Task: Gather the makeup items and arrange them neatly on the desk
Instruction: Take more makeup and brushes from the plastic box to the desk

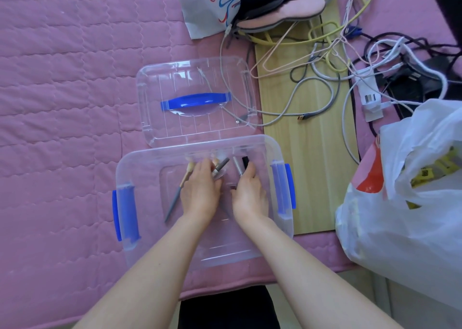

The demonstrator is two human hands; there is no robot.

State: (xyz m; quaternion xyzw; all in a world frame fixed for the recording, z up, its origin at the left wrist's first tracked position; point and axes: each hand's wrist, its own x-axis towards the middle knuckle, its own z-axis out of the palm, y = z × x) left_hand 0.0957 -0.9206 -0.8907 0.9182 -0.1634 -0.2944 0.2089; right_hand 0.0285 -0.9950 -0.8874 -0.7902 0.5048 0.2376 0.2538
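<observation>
A clear plastic storage box (140, 168) with blue side latches stands open on the pink quilted cover. Both hands reach down into it. My left hand (200, 191) has its fingers curled round a grey tube-like makeup item (221, 166). A makeup brush (176, 196) with a pale tip and grey handle lies in the box just left of that hand. My right hand (250, 193) curls over a silver stick (237, 167) and a black item (245, 162) at the far side of the box. What lies under the palms is hidden.
The box's clear lid (155, 83) with a blue handle lies just beyond the box. A wooden board (312, 166) runs along the right, with tangled cables (325, 61) and a power strip (370, 88). A white plastic bag (400, 203) bulges at the right, and a printed bag (207, 3) lies farther back.
</observation>
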